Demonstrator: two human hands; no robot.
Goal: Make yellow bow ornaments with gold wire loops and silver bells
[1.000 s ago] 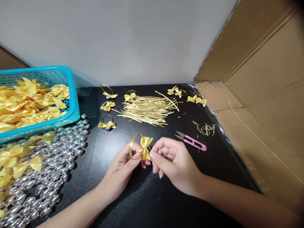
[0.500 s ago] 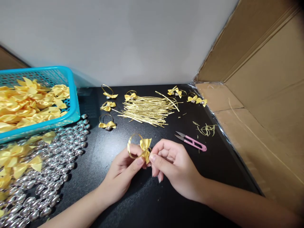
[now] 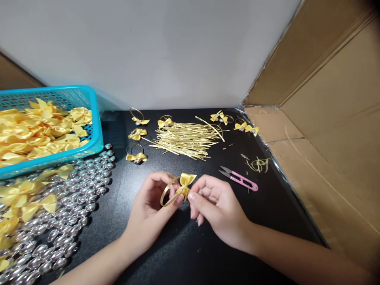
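Observation:
Above the black table point(image 3: 166, 253), both hands work on one small piece: a gold wire ring point(image 3: 168, 192) with a yellow satin bow point(image 3: 186, 182) on it. My left hand point(image 3: 151, 209) pinches the ring where it meets the bow, its fingers curled around the loop. My right hand point(image 3: 212, 206) pinches the bow's knot from the right, the other fingers folded under. Whether a bead hangs on the piece is hidden by the fingers.
A blue basket point(image 3: 95, 130) of yellow bows sits at left, above a heap of silver beads point(image 3: 59, 221) and loose bows. Gold wire strips point(image 3: 185, 138) lie ahead, flanked by several finished bow rings point(image 3: 135, 156). Pink thread snips point(image 3: 239, 179) lie right; a cardboard wall point(image 3: 326, 130) bounds that side.
The ring has tipped down and leftward in my left hand, now lying flatter, and the bow has turned upward. Both hands stay in the same spot.

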